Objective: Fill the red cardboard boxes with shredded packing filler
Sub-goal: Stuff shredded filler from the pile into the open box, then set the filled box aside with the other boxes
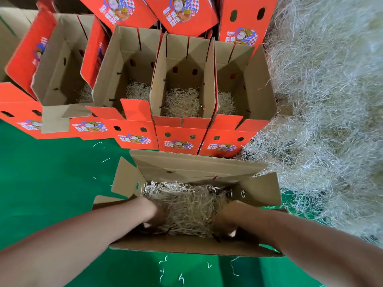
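Observation:
An open cardboard box [192, 165] stands right in front of me on the green floor, flaps spread. A wad of pale shredded filler [187, 200] lies inside it. Both my hands are down in this box, one at each end of the wad. My left hand [154, 216] is sunk into the filler's left edge and my right hand [224, 219] into its right edge. The fingers of both are buried in the shreds, so their grip is hidden. A large heap of loose filler [327, 104] rises to the right.
A row of open red printed boxes [182, 90] stands behind, each with some filler at the bottom. More red boxes [182, 11] are stacked at the back. Stray shreds dot the green floor [51, 172].

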